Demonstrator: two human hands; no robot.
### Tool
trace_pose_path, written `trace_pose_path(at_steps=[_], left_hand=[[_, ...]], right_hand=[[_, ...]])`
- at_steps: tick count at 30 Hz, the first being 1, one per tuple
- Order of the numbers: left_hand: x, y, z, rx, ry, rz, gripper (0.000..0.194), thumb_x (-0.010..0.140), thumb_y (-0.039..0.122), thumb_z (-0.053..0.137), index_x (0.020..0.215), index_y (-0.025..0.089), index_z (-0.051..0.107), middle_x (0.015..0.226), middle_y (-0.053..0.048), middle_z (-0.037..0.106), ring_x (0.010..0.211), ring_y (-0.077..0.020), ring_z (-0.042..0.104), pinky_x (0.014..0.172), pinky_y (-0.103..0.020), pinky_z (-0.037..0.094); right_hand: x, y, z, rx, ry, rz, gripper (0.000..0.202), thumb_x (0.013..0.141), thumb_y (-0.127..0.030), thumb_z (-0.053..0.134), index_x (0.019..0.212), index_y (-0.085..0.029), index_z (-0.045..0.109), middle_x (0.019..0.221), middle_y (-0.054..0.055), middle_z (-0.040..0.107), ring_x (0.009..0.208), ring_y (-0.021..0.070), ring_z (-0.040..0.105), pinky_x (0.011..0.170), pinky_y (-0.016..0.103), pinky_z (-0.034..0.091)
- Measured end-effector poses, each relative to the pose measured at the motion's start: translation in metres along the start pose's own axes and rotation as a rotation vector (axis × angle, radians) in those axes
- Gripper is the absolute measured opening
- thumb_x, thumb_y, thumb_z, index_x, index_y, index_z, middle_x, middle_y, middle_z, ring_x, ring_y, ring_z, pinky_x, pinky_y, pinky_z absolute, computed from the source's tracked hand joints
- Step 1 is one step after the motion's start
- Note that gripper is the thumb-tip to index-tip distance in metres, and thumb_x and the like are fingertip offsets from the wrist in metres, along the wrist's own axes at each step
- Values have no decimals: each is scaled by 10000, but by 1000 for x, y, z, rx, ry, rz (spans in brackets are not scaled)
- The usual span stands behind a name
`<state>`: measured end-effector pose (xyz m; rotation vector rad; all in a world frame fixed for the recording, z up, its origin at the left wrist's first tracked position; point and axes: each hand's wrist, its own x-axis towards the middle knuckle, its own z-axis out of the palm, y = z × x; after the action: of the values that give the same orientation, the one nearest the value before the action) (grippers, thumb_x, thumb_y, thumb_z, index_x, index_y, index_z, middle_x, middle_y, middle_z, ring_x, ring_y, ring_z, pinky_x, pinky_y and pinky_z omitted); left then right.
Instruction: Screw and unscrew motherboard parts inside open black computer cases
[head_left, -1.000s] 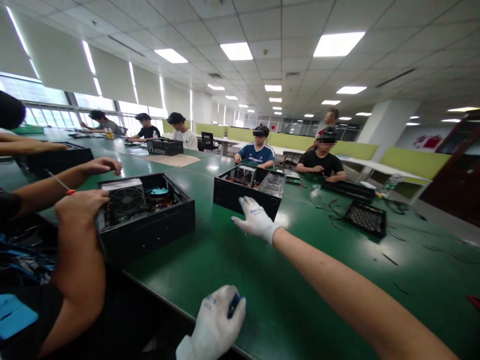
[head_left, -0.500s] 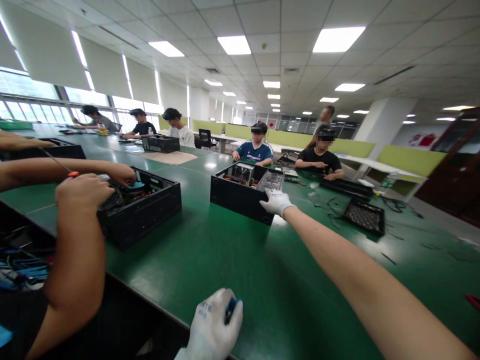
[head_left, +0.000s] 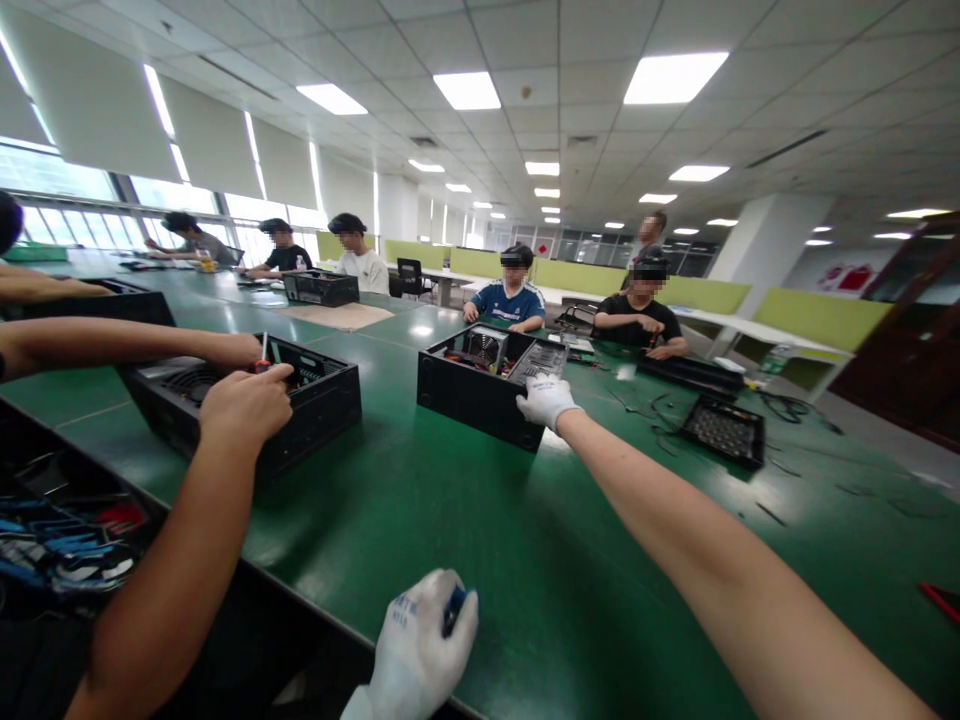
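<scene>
An open black computer case (head_left: 476, 402) lies on its side on the green table, its power supply fan and loose wires showing inside. My right hand (head_left: 546, 402), in a white glove, is closed over the near right corner of this case, thumb on the side wall and fingers on the top edge. Close to the table's front edge, my gloved left hand (head_left: 426, 640) is wrapped round a small dark blue object (head_left: 454, 610). Most of that object is hidden by the fingers, so its kind does not show.
At left, a co-worker's hands with a screwdriver (head_left: 264, 352) are over another open case (head_left: 319, 415). A bin of blue cables (head_left: 67, 550) sits below them. To the right lie a black tray-like part (head_left: 724, 432), scattered cables and a red item (head_left: 941, 603). Several people sit across the table.
The co-worker's near hand has moved right, bringing the screwdriver over the left case. My hands keep their holds; my left hand has shifted slightly left.
</scene>
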<state>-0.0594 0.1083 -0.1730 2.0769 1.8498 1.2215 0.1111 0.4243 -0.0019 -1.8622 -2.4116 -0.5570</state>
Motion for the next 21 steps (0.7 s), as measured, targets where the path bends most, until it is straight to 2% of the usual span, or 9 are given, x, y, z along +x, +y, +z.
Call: trace_pose_path(at_steps=[7, 10, 14, 21], left_hand=[[-2, -5, 4, -8, 32, 25, 215, 1017, 386, 517, 899, 233, 610, 751, 11, 636, 661, -164, 644, 644, -301, 463], [-2, -6, 4, -8, 31, 25, 211, 1020, 386, 516, 914, 230, 611, 762, 7, 643, 670, -166, 651, 652, -302, 475], [-2, -5, 3, 5, 46, 36, 206, 1012, 388, 532, 912, 230, 618, 766, 0, 656, 678, -169, 660, 655, -292, 494], [-4, -7, 4, 24, 101, 98, 217, 1014, 400, 529, 947, 219, 626, 784, -15, 677, 687, -175, 674, 672, -287, 533]], right_hand=[[-32, -5, -14, -6, 16, -46, 407, 977, -433, 638, 1295, -180, 618, 1327, 103, 624, 1157, 256, 628, 979, 498, 532], [-51, -4, -19, 6, 23, -73, 419, 1006, -463, 545, 1261, -145, 639, 1312, 147, 630, 1191, 285, 600, 1001, 482, 476], [-82, 0, -26, 17, 51, -113, 466, 1005, -448, 447, 1258, -111, 644, 1303, 214, 629, 1183, 329, 585, 949, 437, 428], [-148, 15, -38, 2, 100, -178, 412, 1016, -431, 411, 1151, -143, 672, 1163, 170, 669, 1074, 308, 606, 852, 396, 389]])
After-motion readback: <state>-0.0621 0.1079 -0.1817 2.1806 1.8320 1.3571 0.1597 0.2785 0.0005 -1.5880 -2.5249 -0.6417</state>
